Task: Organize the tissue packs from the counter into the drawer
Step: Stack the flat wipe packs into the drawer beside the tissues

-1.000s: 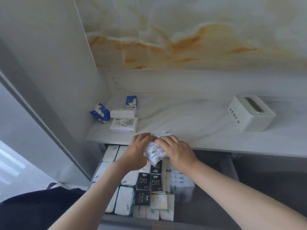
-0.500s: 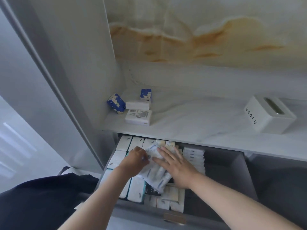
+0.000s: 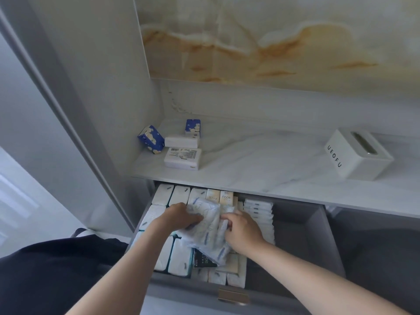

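Note:
Both hands hold a soft white tissue pack with blue print (image 3: 208,228) over the open grey drawer (image 3: 302,237). My left hand (image 3: 179,217) grips its left side with curled fingers. My right hand (image 3: 242,230) grips its right side, fingers curled into the wrapper. Below it the drawer's left half is filled with rows of white packs (image 3: 179,255), some black and cream "Face" packs (image 3: 226,197) and a stack of thin white packs (image 3: 259,211). On the marble counter (image 3: 261,160) lie two white packs (image 3: 183,158) and two blue packs (image 3: 151,139).
A white tissue box lettered UEOFU (image 3: 356,153) stands on the counter at the right. The drawer's right half shows bare grey floor. A grey cabinet wall (image 3: 95,92) rises on the left. A brass handle (image 3: 233,296) sits on the drawer front.
The pack came down from the counter edge into the drawer. My right hand, flat on it half a second ago, now curls round its right side. The view moved closer.

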